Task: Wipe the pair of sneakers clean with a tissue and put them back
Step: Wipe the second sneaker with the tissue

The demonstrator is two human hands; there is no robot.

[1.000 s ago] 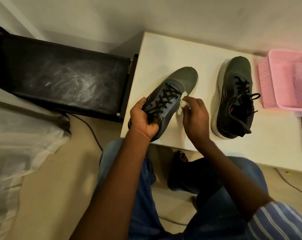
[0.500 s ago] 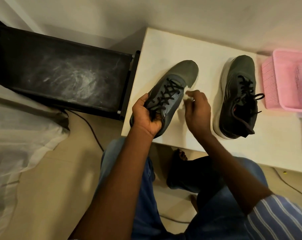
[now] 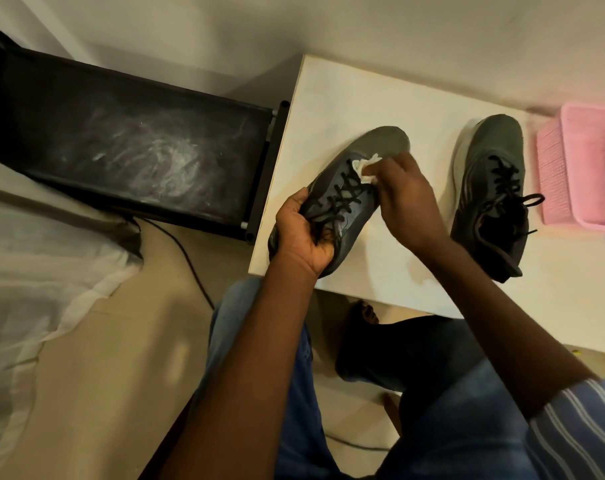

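While the left hand (image 3: 303, 233) grips the heel end of the near sneaker (image 3: 342, 192) at the table's (image 3: 329, 98) near-left corner, its toe points toward 1 o'clock and bare tabletop lies open beyond it at 12 o'clock. The right hand (image 3: 406, 202) pinches a white tissue (image 3: 365, 169) in curled fingers and presses it on the upper just ahead of the laces, at 10 o'clock from the knuckles. The second sneaker (image 3: 491, 188) rests flat at 3 o'clock, just beside a pink basket (image 3: 550, 174).

Grey sneakers (image 3: 356, 174) (image 3: 491, 188) — crumpled white tissue (image 3: 365, 169)
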